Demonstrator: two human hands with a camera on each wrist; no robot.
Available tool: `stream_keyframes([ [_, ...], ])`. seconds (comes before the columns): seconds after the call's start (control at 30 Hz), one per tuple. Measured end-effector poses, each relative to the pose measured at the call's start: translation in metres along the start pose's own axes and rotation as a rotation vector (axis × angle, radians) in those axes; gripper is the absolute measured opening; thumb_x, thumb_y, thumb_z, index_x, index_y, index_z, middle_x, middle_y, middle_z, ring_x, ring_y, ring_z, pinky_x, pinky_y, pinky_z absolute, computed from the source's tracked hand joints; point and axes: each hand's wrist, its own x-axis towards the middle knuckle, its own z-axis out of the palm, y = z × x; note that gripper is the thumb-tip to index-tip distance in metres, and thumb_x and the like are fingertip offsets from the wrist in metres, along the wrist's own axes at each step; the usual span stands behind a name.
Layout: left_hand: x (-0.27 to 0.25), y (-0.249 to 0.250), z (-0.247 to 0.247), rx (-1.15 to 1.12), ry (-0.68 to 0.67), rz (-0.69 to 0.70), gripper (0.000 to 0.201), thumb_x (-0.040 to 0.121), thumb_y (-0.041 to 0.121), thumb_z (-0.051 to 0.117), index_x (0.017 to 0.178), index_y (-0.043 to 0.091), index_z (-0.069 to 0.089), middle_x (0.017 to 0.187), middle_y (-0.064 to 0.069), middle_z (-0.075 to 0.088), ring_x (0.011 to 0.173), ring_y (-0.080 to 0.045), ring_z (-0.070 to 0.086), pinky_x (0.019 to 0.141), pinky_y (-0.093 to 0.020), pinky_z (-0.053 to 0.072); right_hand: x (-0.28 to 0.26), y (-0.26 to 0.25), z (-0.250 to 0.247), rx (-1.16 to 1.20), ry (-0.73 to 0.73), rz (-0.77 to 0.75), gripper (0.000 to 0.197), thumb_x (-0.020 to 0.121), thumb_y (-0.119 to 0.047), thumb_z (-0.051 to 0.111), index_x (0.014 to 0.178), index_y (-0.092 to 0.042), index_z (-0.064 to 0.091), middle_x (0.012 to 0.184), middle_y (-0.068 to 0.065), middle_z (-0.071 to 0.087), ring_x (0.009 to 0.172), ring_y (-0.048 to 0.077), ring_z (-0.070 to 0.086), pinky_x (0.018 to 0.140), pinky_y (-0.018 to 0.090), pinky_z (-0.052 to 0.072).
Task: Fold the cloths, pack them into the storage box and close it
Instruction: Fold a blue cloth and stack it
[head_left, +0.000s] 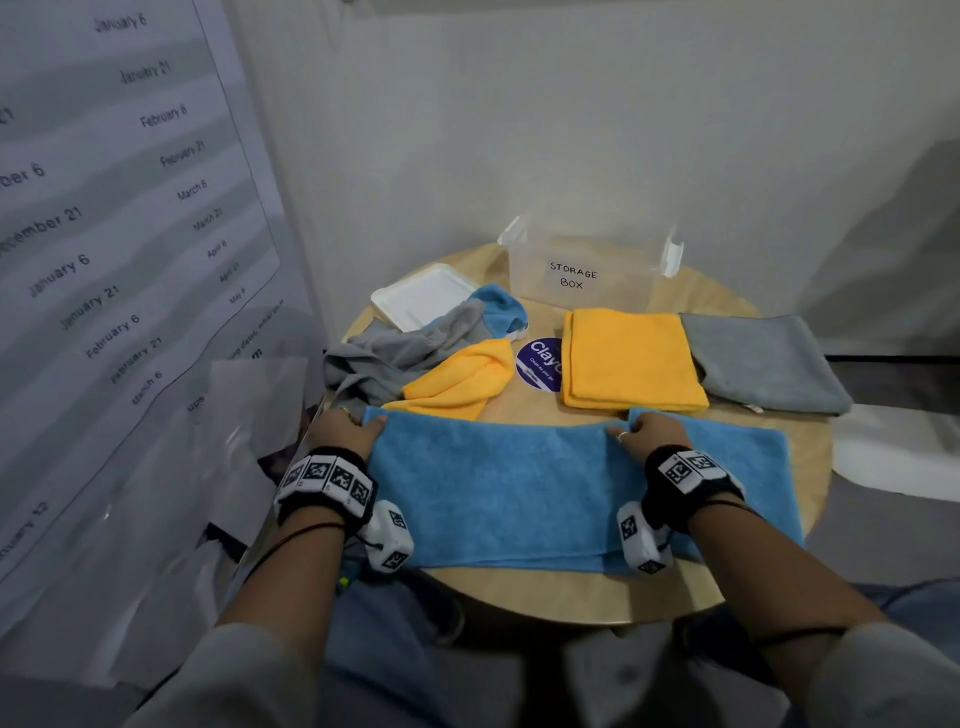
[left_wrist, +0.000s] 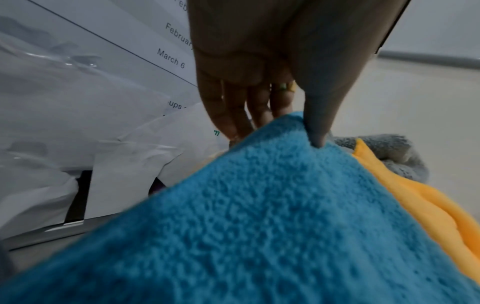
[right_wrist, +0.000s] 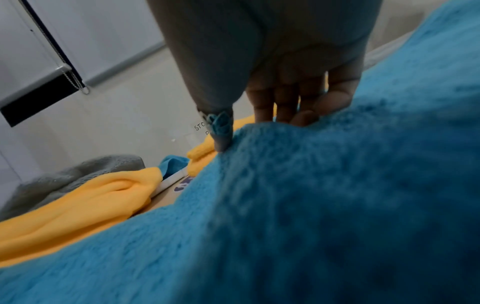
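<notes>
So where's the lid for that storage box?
In the head view the white lid lies flat on the table's far left, left of the storage box, partly under the crumpled grey cloth.

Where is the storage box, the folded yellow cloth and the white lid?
storage box (head_left: 582, 260): head view, clear front wall above its label.
folded yellow cloth (head_left: 631, 358): head view, middle of its top.
white lid (head_left: 423, 293): head view, flat middle.

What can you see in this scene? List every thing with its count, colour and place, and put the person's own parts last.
Blue cloth: one, blue, spread along near table edge.
Folded cloths: two, orange and grey, right of centre.
Unfolded cloths: three, grey, orange, blue, heaped at left.
Storage box: one, clear, labelled, far side.
Lid: one, white, left of box.
Sticker: one, purple, table centre.
Table: one, round, wooden.
Wall sheet: one, white, dated, left.
Hands: two, left and right, each pinching the blue cloth's far edge.
</notes>
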Motion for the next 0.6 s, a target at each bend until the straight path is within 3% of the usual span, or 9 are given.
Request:
stream_keyframes([
  [0.07,-0.001,0.004,0.001,-0.095,0.077,0.008,0.030,0.078,0.030,0.074,0.083,0.002,0.066,0.089,-0.018,0.068,0.089,-0.036,0.063,0.075,-0.031,0.045,0.001,-0.001,-0.001,0.051,0.002,-0.012,0.033,0.088,-0.033,0.061,0.065,-0.012,0.049,0.068,0.002,0.049,0.082,0.026,0.052,0.065,0.027,0.036],
  [0.13,-0.003,0.006,0.001,-0.135,0.118,0.000,0.031,0.075,0.026,0.077,0.088,0.000,0.066,0.094,-0.020,0.068,0.090,-0.036,0.062,0.077,-0.033,0.047,0.002,-0.001,0.000,0.135,0.002,-0.054,0.019,0.086,-0.023,0.065,0.092,-0.004,0.062,0.089,0.008,0.058,0.099,0.028,0.056,0.080,0.030,0.040],
  [0.2,-0.004,0.005,0.000,-0.170,0.161,-0.025,0.037,0.072,0.025,0.080,0.089,-0.001,0.062,0.093,-0.021,0.065,0.090,-0.036,0.062,0.078,-0.035,0.047,0.003,-0.001,0.000,0.221,-0.007,-0.071,0.028,0.086,-0.017,0.065,0.108,0.000,0.063,0.098,0.012,0.060,0.106,0.029,0.056,0.083,0.030,0.039],
  [0.27,-0.004,0.000,0.002,-0.180,0.130,-0.066,0.037,0.072,0.031,0.080,0.072,0.003,0.056,0.077,-0.015,0.059,0.081,-0.032,0.060,0.071,-0.032,0.043,0.002,-0.001,0.000,0.319,-0.033,-0.062,0.027,0.085,-0.012,0.065,0.108,0.003,0.064,0.093,0.011,0.058,0.101,0.030,0.058,0.078,0.028,0.039],
  [0.33,-0.006,-0.005,0.005,-0.125,0.058,-0.086,0.044,0.074,0.038,0.077,0.058,0.007,0.049,0.064,-0.009,0.053,0.068,-0.028,0.056,0.064,-0.030,0.040,0.000,0.000,-0.001,0.402,-0.065,-0.052,0.021,0.084,-0.006,0.065,0.103,0.005,0.065,0.094,0.016,0.063,0.097,0.031,0.060,0.082,0.034,0.045],
  [0.4,-0.008,-0.007,0.004,-0.097,0.053,-0.069,0.041,0.075,0.038,0.076,0.060,0.006,0.055,0.064,-0.010,0.057,0.063,-0.026,0.053,0.062,-0.030,0.042,-0.004,0.000,-0.002,0.464,-0.088,-0.054,0.017,0.084,-0.002,0.064,0.100,0.005,0.066,0.099,0.020,0.066,0.093,0.029,0.060,0.086,0.038,0.048],
  [0.53,-0.009,-0.006,-0.005,-0.030,0.170,0.036,0.035,0.075,0.028,0.077,0.063,0.000,0.060,0.064,-0.010,0.056,0.061,-0.024,0.050,0.061,-0.029,0.034,-0.013,-0.001,-0.008,0.615,-0.104,-0.095,0.014,0.088,0.002,0.057,0.100,-0.001,0.063,0.083,0.008,0.062,0.083,0.024,0.057,0.073,0.031,0.047],
  [0.6,-0.011,-0.005,-0.012,0.004,0.183,0.054,0.033,0.076,0.026,0.077,0.067,-0.004,0.065,0.066,-0.013,0.059,0.061,-0.023,0.050,0.062,-0.029,0.034,-0.015,-0.001,-0.011,0.739,-0.096,-0.089,0.020,0.089,0.004,0.054,0.107,-0.001,0.062,0.090,0.010,0.063,0.089,0.024,0.057,0.082,0.038,0.047],
])
